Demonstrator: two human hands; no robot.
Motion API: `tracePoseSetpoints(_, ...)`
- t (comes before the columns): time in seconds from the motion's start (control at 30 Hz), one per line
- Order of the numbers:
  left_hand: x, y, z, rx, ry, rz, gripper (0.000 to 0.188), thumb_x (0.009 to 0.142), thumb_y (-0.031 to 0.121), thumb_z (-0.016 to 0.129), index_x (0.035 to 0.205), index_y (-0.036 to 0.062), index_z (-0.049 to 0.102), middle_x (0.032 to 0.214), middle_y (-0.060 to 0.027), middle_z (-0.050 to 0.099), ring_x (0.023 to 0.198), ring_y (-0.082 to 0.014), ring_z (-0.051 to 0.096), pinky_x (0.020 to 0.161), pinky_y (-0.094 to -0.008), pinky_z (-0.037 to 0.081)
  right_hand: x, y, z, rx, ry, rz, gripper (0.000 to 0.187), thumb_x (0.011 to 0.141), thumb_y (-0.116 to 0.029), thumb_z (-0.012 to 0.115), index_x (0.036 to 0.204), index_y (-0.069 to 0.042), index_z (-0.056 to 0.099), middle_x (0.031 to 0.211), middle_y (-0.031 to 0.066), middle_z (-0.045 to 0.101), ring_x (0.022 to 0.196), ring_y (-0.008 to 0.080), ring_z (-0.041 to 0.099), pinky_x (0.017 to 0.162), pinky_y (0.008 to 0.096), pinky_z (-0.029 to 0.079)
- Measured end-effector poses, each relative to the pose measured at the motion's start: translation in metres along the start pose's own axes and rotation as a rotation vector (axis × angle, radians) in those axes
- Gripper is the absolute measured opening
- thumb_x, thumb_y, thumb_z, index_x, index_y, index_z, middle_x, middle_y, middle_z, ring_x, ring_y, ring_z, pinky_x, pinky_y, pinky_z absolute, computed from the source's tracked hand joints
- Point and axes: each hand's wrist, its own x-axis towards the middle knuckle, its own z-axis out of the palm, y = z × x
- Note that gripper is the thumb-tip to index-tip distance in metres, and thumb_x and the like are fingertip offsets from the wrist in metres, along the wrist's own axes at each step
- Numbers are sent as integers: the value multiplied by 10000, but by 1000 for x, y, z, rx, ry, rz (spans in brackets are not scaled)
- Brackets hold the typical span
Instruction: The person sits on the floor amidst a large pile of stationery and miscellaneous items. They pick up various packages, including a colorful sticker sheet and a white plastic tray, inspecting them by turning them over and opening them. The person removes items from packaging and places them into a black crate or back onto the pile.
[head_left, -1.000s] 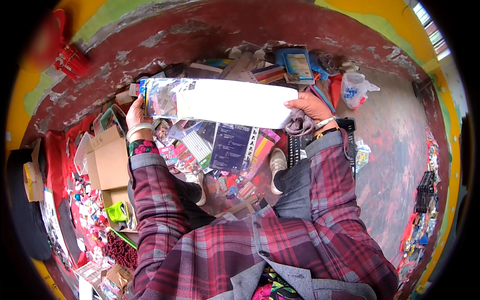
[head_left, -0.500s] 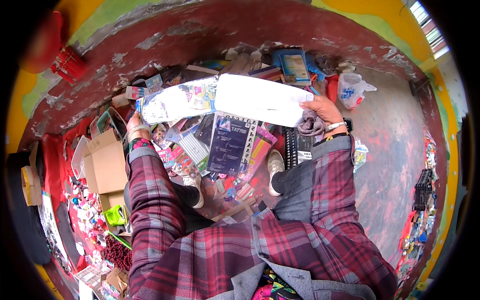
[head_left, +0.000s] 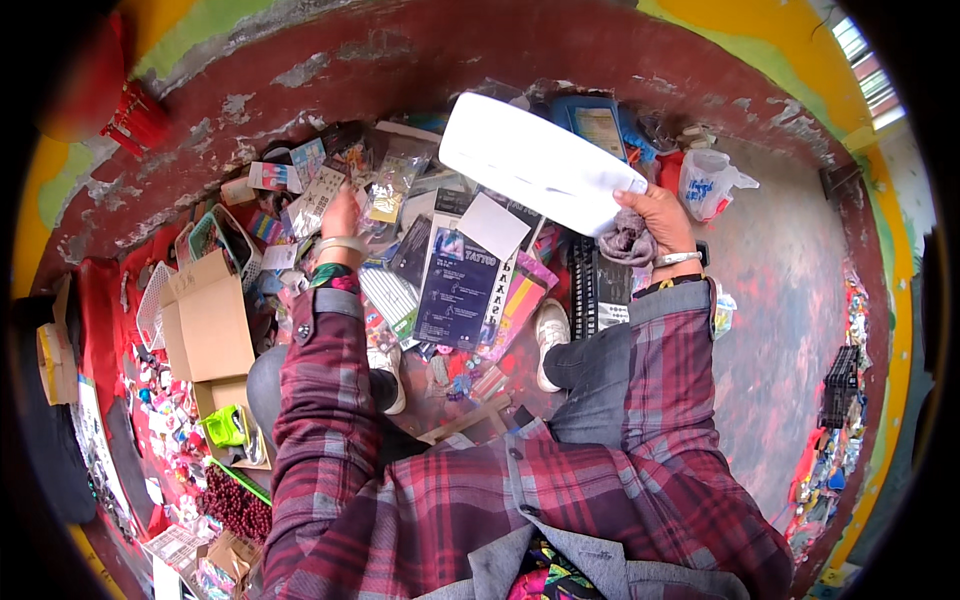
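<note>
My right hand [head_left: 655, 215] is closed on the edge of a long white sheet-like piece [head_left: 540, 165] with rounded corners. A crumpled mauve-grey fabric bunch [head_left: 628, 240] hangs beneath that hand by the wrist. My left hand [head_left: 342, 215] is over the pile, smeared by motion, so its grip does not show. Close to it lie a pale card with small dark marks [head_left: 318, 200] and a clear packet with a gold insert [head_left: 390, 195]. Below the white piece, a dark printed pack [head_left: 458, 285] lies on the pile, with a small white card [head_left: 493, 226] on it.
An open cardboard box [head_left: 210, 325] stands at the left near plastic baskets [head_left: 222, 243]. A white plastic bag [head_left: 712, 185] sits on the floor at the right. Black racks [head_left: 585, 285] lie by my right shoe [head_left: 551, 340]. A peeling red wall [head_left: 400, 65] curves behind the pile.
My left hand has let go of the clear printed packet and moved inward over the pile. The white piece in my right hand now tilts, its left end higher. A small white card now shows.
</note>
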Motion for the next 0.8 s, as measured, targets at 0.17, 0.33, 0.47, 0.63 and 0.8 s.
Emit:
tracePoseSetpoints(0.17, -153, 117, 110, -608, -547, -259, 763, 821, 568, 521, 1311, 15, 331, 1326, -211, 366, 1188, -340, 405, 986, -479, 341, -19, -2, 57, -370, 83, -322, 182, 820, -115, 631, 937, 22, 655, 840, 28, 645, 700, 58, 562, 607, 213, 448)
tracePoseSetpoints(0.33, -197, 136, 126, -996, -668, -137, 579, 831, 389, 598, 1227, 25, 382, 1220, -130, 463, 1146, -306, 445, 968, -486, 359, -47, 8, 114, -1429, 62, -1173, 421, 617, -23, 554, 1004, -146, 668, 766, 18, 557, 649, 196, 558, 543, 308, 438)
tracePoseSetpoints(0.47, -195, 132, 115, -963, -304, -145, 292, 852, 49, 532, 1128, -32, 482, 1110, -146, 557, 1060, -277, 524, 953, -426, 388, -57, 11, 132, -1455, -75, -1257, 457, 619, -166, 664, 1075, -136, 637, 856, 26, 567, 658, 188, 557, 557, 306, 448)
tracePoseSetpoints(0.63, -186, 128, 85, -862, -360, -67, 342, 840, 48, 549, 1159, -41, 464, 1110, -150, 559, 1044, -277, 539, 948, -426, 394, -52, 8, 118, -976, -273, -781, 385, 706, -181, 707, 1064, -68, 621, 918, 44, 604, 777, 176, 600, 663, 274, 472)
tracePoseSetpoints(0.8, -193, 122, 85, -739, -501, -106, 331, 847, 56, 542, 1154, -40, 463, 1093, -147, 567, 992, -264, 569, 897, -396, 445, -17, 2, 79, -400, -83, -301, 192, 810, -124, 645, 937, 20, 648, 800, 19, 637, 734, 77, 569, 674, 209, 447)
